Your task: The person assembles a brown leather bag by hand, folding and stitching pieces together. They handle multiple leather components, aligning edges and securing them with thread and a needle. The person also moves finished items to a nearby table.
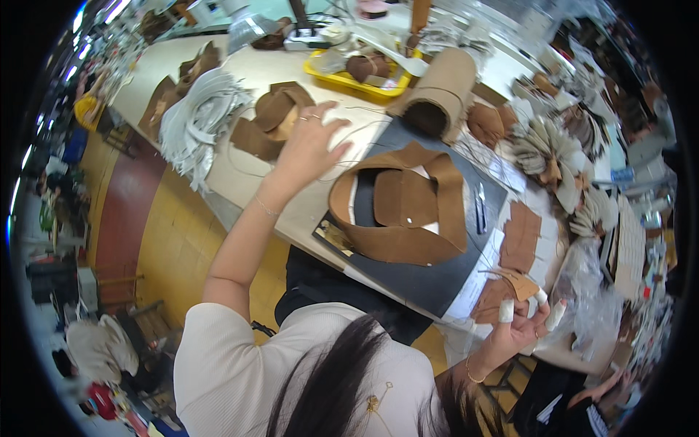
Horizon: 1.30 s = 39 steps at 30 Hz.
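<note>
My left hand [309, 149] reaches over the table with its fingers spread and nothing in them. Just beyond it lie folded brown leather pieces [273, 109]. My right hand [518, 331], white wraps on several fingertips, is at the table's right front edge. Its fingers hold a small tan leather piece [518, 282] above other brown leather pieces [491, 300]. Between my hands a brown leather bag body [444, 197] rests on a black mat [422, 280], its curved walls standing around a brown flap or pocket panel [404, 198].
A blue pen-like tool [480, 209] lies on the mat's right side. Behind stand a brown cardboard roll [444, 91] and a yellow tray [360, 89]. White strips [200, 120] are bundled at the left; a clear plastic bag [593, 291] and pale bundles [553, 156] crowd the right.
</note>
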Tool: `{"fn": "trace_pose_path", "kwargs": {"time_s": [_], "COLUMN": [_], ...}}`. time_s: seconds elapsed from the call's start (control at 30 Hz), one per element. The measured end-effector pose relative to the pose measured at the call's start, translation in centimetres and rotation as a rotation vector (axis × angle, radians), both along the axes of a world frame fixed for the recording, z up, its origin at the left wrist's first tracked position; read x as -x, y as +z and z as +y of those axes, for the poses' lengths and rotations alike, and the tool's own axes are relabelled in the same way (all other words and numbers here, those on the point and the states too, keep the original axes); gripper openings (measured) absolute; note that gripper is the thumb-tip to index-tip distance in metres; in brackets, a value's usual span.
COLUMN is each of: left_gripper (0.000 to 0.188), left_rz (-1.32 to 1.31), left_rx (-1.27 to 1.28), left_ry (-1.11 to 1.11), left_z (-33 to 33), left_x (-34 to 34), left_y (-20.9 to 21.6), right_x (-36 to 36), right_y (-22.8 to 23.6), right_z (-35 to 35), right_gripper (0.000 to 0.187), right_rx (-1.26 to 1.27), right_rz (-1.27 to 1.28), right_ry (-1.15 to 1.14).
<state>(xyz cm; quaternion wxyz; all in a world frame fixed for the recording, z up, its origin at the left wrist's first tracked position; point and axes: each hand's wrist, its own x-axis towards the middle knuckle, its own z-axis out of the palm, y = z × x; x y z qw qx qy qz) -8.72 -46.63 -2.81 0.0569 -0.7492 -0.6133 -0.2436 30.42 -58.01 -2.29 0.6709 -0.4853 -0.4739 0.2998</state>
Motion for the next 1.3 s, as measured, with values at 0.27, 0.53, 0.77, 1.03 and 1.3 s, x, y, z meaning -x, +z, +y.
{"fn": "trace_pose_path", "kwargs": {"time_s": [0.27,0.53,0.77,1.03,1.3], "left_gripper": [0.023,0.028,0.042,0.038,0.032], "left_rz": [-0.339,-0.065,-0.127,-1.175,-2.007], "left_rx": [0.11,0.122,0.488,0.13,0.017], "left_ry": [0.565,0.416,0.546,0.156,0.367], "left_z": [2.4,6.5,3.8,-0.5,-6.7], "left_x": [16.5,14.1,6.0,11.3,15.1], "left_y": [-2.9,-5.2,-4.5,6.3,-2.2], "right_x": [2.2,3.2,3.7,3.7,4.7], "right_y": [0.4,0.6,0.6,1.0,0.3], "right_z": [1.0,0.3,0.7,1.5,1.8], "right_gripper": [0.082,0.078,0.074,0.072,0.07], "right_rx": [0.084,0.099,0.097,0.119,0.083], "right_rz": [-0.063,-0.073,0.012,-0.078,-0.038], "right_ry": [0.019,0.045,0.088,0.038,0.094]}}
